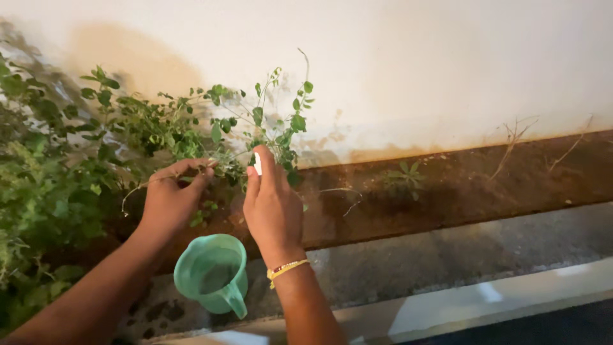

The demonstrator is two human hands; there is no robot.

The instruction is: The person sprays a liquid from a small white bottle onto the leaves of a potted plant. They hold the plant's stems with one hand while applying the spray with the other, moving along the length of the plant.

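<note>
Two hands: both up at the plant, forearms coming in from the bottom edge.
left hand (169, 199): fingers curled shut, pinching a thin bare stem (137, 186) that trails off to the left; fingertips sit in the foliage.
right hand (273, 206): closed round a small white object (257, 163), only its tip shows above the fingers, can't tell what it is. Bead-and-thread bracelet (286, 268) on the wrist.
plant (255, 124): leafy green stems, rooted in the soil strip, leaning up against the wall; both hands touch its lower stems, top shoots stand free above them.
jug (214, 273): green plastic, upright, open mouth facing up, spout toward the camera; stands on the concrete just below and between the two wrists, touched by neither.
left edge: dense bushes (45, 179) fill the whole left side right up to the left hand, tight there.
right side: soil strip (460, 185) mostly bare, one small seedling (403, 176) and dry twigs (514, 137) further along; well apart from the hands, open room.
surface: brown soil bed, then a rough grey concrete ledge (447, 255), then a pale smooth kerb (485, 297) along the bottom right.
wall (415, 64): off-white plaster, brown staining along its foot where it meets the soil, hard stop behind the plant.
light: dim, warm, shadows of plant on wall.
</note>
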